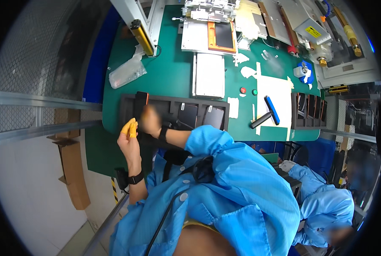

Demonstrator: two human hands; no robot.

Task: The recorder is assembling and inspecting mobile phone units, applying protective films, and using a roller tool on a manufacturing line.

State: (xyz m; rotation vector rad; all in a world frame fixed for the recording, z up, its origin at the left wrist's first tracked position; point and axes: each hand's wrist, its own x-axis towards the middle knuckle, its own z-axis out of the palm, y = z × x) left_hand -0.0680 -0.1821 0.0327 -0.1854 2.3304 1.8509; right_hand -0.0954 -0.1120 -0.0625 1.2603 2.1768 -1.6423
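Note:
A dark flat phone-like panel with an orange edge [141, 102] stands tilted at the left end of a black foam tray [165, 101]. My right hand [151, 120] is blurred. Its fingers are closed at the panel's lower right edge and seem to grip it. Just below and left is my left hand [129, 135], with yellow finger covers on its bent fingers. Those fingers are drawn together close to the panel's lower end; whatever is between them is hidden. Two more dark panels, one in the middle [187, 115] and one at the right [213, 117], lie in the tray.
A blue roller with black handle [272, 112] rests on a white sheet [280, 87]. Another tray of panels [295, 113] stands right. Beyond are a metal fixture [209, 76], an orange-framed panel [223, 36] and a plastic bag [128, 73]. A co-worker in blue [327, 196] is at lower right.

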